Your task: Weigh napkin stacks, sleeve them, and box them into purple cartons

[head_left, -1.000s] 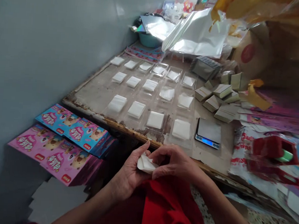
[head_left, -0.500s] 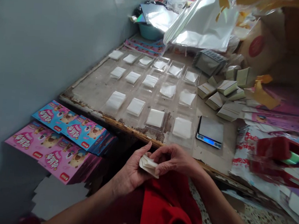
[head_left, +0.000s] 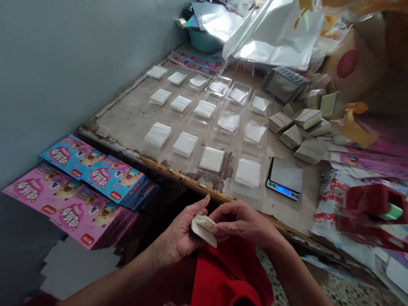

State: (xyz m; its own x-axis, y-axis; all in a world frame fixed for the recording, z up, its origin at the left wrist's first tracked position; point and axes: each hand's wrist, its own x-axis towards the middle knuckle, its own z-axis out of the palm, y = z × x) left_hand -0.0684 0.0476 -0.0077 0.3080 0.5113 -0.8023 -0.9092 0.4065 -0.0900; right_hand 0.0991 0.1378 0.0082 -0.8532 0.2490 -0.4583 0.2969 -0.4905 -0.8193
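Just off the table's front edge, my left hand [head_left: 183,228] is closed around a small stack of white paper squares [head_left: 204,229], thumb raised beside it. From the right, my right hand [head_left: 239,223] pinches the same stack between thumb and fingers, and its layers look fanned apart. On the table [head_left: 117,114], clear plastic trays [head_left: 226,139] stand in rows, with white paper stacks [head_left: 212,159] in them. A digital scale [head_left: 286,177] with a lit blue display sits right of the nearest row.
Banded paper blocks [head_left: 298,131] are piled at the right, below a grey box [head_left: 285,82]. A red tape dispenser [head_left: 377,202] lies on a printed bag at far right. Blue and pink printed cartons [head_left: 60,206] stand at left. Silvery plastic sheets [head_left: 275,32] cover the back.
My hands stay in nearly the same place, still on the paper stack, which appears fanned slightly wider. The whole view has shifted a little.
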